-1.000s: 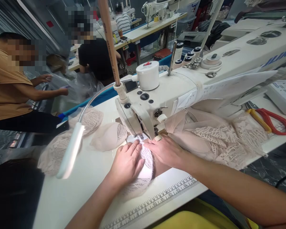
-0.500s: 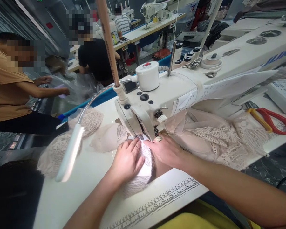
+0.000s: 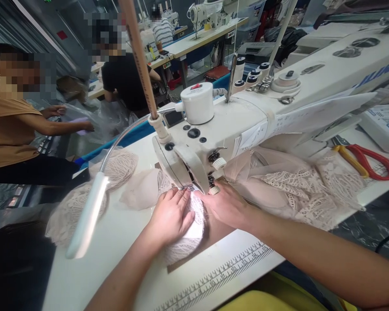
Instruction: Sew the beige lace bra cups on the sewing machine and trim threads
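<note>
Left hand (image 3: 170, 218) is pressed pretty flat on the lace piece (image 3: 184, 251), thumb off to the side. The lace pokes out below and right of that palm, long axis running from the sewing machine (image 3: 227, 123) back toward the wearer, rounded end nearest them. Right hand (image 3: 228, 206) is just right of it, can't tell if it's pinching anything.

The lamp (image 3: 88, 216) glares, the lace (image 3: 199, 209) is bright (far detail seems soft).

The lace piece (image 3: 188, 247) looked rough, openwork cloth, the sewing machine (image 3: 236, 113) smooth and painted, the lamp neck (image 3: 126, 130) ribbed shiny metal, the scissor handles (image 3: 384, 177) glossy plastic.
</note>
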A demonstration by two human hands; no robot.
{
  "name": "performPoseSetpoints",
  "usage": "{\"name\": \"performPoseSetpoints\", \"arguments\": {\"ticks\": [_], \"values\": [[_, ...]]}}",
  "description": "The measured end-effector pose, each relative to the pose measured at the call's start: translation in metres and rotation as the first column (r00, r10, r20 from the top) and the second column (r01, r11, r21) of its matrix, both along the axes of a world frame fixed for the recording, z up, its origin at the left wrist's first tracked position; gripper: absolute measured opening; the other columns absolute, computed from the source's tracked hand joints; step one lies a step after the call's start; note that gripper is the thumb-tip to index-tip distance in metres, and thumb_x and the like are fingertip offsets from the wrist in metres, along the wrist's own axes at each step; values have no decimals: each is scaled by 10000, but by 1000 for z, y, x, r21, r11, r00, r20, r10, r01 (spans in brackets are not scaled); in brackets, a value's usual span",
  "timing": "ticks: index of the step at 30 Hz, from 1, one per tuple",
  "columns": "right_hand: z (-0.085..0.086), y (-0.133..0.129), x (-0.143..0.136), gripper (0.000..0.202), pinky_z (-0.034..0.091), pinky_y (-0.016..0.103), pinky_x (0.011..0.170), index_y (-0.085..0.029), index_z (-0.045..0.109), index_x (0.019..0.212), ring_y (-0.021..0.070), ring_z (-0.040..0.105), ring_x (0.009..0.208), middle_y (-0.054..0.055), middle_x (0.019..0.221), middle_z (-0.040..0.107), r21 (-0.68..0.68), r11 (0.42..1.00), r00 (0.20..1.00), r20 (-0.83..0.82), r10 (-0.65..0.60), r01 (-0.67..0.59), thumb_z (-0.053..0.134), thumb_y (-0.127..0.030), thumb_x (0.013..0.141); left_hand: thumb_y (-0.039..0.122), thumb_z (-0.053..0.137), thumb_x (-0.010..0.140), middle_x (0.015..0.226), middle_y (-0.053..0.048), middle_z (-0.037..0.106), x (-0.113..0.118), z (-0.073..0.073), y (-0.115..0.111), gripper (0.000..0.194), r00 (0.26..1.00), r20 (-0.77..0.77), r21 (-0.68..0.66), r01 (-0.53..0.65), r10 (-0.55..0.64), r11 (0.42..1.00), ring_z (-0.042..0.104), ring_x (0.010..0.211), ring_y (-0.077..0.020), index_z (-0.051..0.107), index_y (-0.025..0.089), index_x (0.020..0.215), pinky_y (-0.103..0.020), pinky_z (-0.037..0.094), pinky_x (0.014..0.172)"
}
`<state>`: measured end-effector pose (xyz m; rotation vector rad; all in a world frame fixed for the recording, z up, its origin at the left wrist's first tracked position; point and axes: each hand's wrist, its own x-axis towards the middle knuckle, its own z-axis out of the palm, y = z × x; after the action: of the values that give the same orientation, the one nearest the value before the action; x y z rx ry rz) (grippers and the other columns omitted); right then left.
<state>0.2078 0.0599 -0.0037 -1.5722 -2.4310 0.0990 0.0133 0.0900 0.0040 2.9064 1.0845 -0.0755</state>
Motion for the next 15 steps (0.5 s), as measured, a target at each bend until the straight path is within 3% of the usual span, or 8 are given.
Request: {"name": "performPoseSetpoints", "arguments": {"ticks": [7, 11, 15], "values": [[-5, 1, 6, 404, 397, 350, 762, -210, 661, 1107, 231, 553, 878, 105, 976, 659, -7, 999, 999, -29, 39, -39, 432, -41, 820, 306, 445, 882, 1131, -174, 631, -7, 7, 3, 439, 998, 17, 61, 56, -57, 997, 517, 1058, -329, 565, 88, 1244, -486, 435, 884], [-10, 1, 10, 400, 392, 338, 761, -211, 679, 1076, 219, 542, 854, 95, 936, 652, 8, 1000, 999, -43, 27, -27, 446, -26, 809, 196, 421, 890, 1167, -157, 619, -8, 12, -3, 330, 992, 93, 95, 74, -83, 993, 524, 1087, -297, 621, 107, 1137, -518, 349, 1017], [-13, 1, 13, 363, 377, 323, 744, -202, 683, 1071, 209, 529, 816, 90, 876, 641, 76, 997, 999, -51, 20, -16, 437, -54, 850, 213, 439, 888, 1130, -152, 628, -5, 9, -10, 298, 979, 180, 67, 89, -100, 994, 543, 1045, -281, 629, 109, 1093, -527, 338, 1033]]}}
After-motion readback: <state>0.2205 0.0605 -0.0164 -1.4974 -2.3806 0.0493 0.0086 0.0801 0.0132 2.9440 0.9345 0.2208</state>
